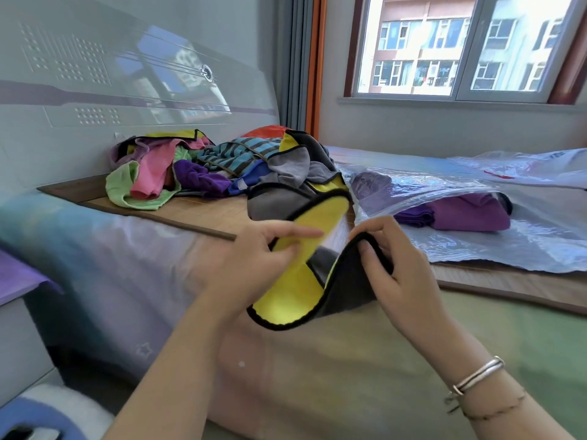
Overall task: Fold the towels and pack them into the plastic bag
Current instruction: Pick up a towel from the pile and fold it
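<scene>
A: What's in the hands rn?

B: Yellow-and-grey microfibre towel w/ black trim, held up just above the bed. Left hand grips its yellow side: thumb on top, index finger stretched along the cloth, other fingers curled under. Right hand pinches the black-trimmed edge, fingers clamped on the grey side. Towel sags between the two hands in a loose curve, lower corner hanging toward the bed.

A: And the other towels?

B: Heap of unfolded coloured towels sits further back on the woven bamboo mat, near the glossy pale headboard. Pink, light green, purple, blue-and-grey striped, orange, plus more yellow/grey ones. The held towel's far end runs up to the heap's front; can't tell if it's touching or part of another piece.

A: Bag?

B: Big clear plastic bag lies flat on the mat, right of the heap, mouth facing the hands. Inside: folded purple towel, w/ a dark bit just behind it, too hidden to say what.

A: Anything else?

B: Silver bangle on the right wrist. Window behind the bag, apartment blocks outside. Grey curtain w/ orange edge in the corner.
</scene>
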